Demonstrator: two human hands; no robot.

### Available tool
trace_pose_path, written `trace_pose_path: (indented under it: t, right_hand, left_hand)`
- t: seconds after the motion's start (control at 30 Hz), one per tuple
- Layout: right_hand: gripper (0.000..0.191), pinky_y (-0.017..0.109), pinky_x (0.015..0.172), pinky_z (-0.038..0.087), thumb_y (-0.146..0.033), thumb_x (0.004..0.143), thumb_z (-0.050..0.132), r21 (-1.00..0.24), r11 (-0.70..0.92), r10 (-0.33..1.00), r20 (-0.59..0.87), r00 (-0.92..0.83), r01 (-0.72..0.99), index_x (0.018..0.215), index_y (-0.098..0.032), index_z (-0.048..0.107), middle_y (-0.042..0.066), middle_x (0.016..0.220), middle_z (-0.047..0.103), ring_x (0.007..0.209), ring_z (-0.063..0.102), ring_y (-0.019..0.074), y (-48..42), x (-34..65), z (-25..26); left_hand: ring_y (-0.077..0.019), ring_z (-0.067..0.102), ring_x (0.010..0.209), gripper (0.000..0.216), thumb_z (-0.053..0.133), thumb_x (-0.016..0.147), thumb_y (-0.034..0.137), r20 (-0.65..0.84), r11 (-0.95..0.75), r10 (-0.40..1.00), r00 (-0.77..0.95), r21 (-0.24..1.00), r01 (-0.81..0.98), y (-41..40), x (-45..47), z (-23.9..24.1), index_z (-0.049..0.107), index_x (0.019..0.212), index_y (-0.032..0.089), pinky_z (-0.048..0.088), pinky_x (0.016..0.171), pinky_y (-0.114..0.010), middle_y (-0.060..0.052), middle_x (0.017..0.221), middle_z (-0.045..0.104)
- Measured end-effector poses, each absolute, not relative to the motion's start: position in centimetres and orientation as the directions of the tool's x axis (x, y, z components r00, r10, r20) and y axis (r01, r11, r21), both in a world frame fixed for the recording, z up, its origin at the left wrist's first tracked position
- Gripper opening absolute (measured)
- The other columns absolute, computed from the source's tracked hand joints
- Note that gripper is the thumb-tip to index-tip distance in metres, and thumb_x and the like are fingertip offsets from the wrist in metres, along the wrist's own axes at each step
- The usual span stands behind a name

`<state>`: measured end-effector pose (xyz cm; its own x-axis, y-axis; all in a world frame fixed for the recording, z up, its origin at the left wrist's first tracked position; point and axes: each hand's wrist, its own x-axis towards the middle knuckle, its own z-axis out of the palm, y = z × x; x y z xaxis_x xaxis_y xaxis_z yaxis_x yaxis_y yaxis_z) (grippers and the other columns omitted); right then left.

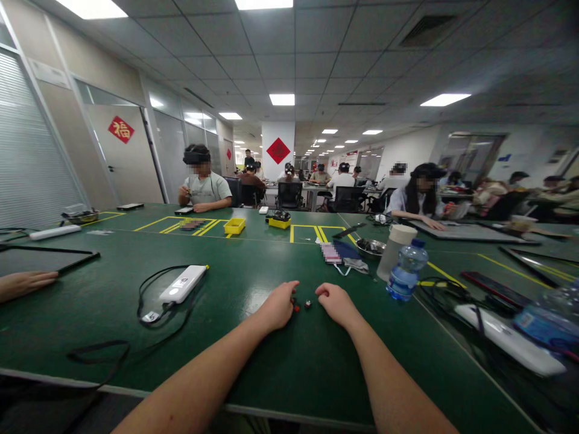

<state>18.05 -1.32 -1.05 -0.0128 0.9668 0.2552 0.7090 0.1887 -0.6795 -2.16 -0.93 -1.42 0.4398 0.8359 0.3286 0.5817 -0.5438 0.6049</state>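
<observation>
Head view: a small dark part (308, 304) is lying on the green surface (312, 367) between the left hand (281, 305) and right hand (337, 303); a red piece (297, 308) is showing beside the left. Both hands' fingers (289, 289) are curling inward; whether they are gripping anything cannot be told. A red door sign (121, 129) is displaying "福".

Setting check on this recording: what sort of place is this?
Probably a shared office or workroom: there is a large green table marked with yellow tape, people sit at tables further back, and light panels are set in a tiled ceiling.
</observation>
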Motion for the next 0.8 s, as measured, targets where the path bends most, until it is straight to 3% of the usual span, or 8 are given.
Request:
trace_pose_path:
  t: [0.17, 0.27, 0.43, 0.53, 0.6, 0.7, 0.8]
  right_hand:
    - [0.029, 0.023, 0.064, 0.038, -0.010, 0.063, 0.051, -0.599, 0.312, 0.948, 0.254, -0.194, 0.738, 0.088, -0.019, 0.064, 0.001, 0.077, 0.063, 0.068, 0.055, 0.0127, -2.2, 16.8, -1.0]
    - [0.032, 0.023, 0.064, 0.040, -0.013, 0.066, 0.051, -0.670, 0.352, 0.936, 0.266, -0.231, 0.653, 0.096, -0.019, 0.061, 0.002, 0.079, 0.064, 0.064, 0.055, 0.0118, -2.3, 16.1, -1.1]
    - [0.036, 0.022, 0.058, 0.041, -0.017, 0.069, 0.049, -0.816, 0.282, 0.959, 0.231, -0.162, 0.505, 0.104, -0.016, 0.055, 0.004, 0.087, 0.064, 0.058, 0.055, 0.0092, -2.2, 16.1, -0.6]
    - [0.019, 0.021, 0.055, 0.037, -0.028, 0.070, 0.054, -0.722, 0.322, 0.947, 0.245, -0.209, 0.613, 0.081, -0.015, 0.063, 0.001, 0.068, 0.061, 0.059, 0.052, 0.0106, -2.8, 16.4, -0.1]
    - [0.021, 0.021, 0.051, 0.033, -0.037, 0.065, 0.062, -0.662, 0.300, 0.951, 0.149, -0.271, 0.687, 0.072, -0.016, 0.063, -0.001, 0.062, 0.058, 0.056, 0.050, 0.0100, -3.3, 16.3, -0.1]
    - [0.025, 0.020, 0.050, 0.028, -0.041, 0.058, 0.068, -0.553, 0.286, 0.956, 0.103, -0.276, 0.783, 0.069, -0.019, 0.063, -0.002, 0.064, 0.058, 0.057, 0.048, 0.0095, -3.8, 15.9, -0.2]
    - [0.018, 0.021, 0.052, 0.028, -0.036, 0.063, 0.066, -0.488, 0.320, 0.947, 0.141, -0.288, 0.812, 0.070, -0.020, 0.062, -0.002, 0.068, 0.057, 0.060, 0.048, 0.0099, -3.8, 15.5, -0.4]
  left_hand:
    - [-0.0155, 0.057, 0.082, 0.053, 0.045, 0.071, 0.007, 0.259, -0.614, 0.773, 0.579, 0.536, 0.580, -0.9, -2.8, -0.8, 0.047, 0.122, 0.021, 0.040, 0.075, -0.024, -0.003, 0.092, 0.062]
    - [-0.0146, 0.058, 0.077, 0.051, 0.053, 0.072, 0.014, 0.238, -0.630, 0.748, 0.620, 0.550, 0.549, -1.4, -2.5, -0.5, 0.045, 0.122, 0.022, 0.040, 0.069, -0.022, -0.001, 0.086, 0.063]
    - [-0.0146, 0.056, 0.070, 0.050, 0.058, 0.073, 0.028, 0.204, -0.615, 0.753, 0.625, 0.557, 0.559, -1.4, -2.8, 0.3, 0.046, 0.121, 0.022, 0.040, 0.065, -0.023, 0.000, 0.078, 0.059]
    - [-0.0159, 0.054, 0.081, 0.043, 0.057, 0.075, 0.029, 0.259, -0.674, 0.725, 0.638, 0.456, 0.582, -1.6, -3.2, 0.7, 0.052, 0.117, 0.023, 0.039, 0.073, -0.025, -0.004, 0.093, 0.054]
    - [-0.0166, 0.053, 0.085, 0.037, 0.056, 0.075, 0.030, 0.275, -0.718, 0.688, 0.672, 0.391, 0.576, -1.7, -3.3, 0.7, 0.055, 0.112, 0.026, 0.039, 0.076, -0.025, -0.004, 0.098, 0.050]
    - [-0.0166, 0.053, 0.085, 0.028, 0.056, 0.075, 0.033, 0.288, -0.722, 0.690, 0.664, 0.340, 0.603, -1.7, -3.3, 0.5, 0.060, 0.101, 0.024, 0.039, 0.076, -0.025, -0.004, 0.098, 0.049]
    - [-0.0165, 0.053, 0.082, 0.022, 0.057, 0.074, 0.034, 0.293, -0.691, 0.723, 0.626, 0.321, 0.648, -1.4, -3.3, 0.1, 0.060, 0.091, 0.020, 0.039, 0.073, -0.025, -0.004, 0.093, 0.051]
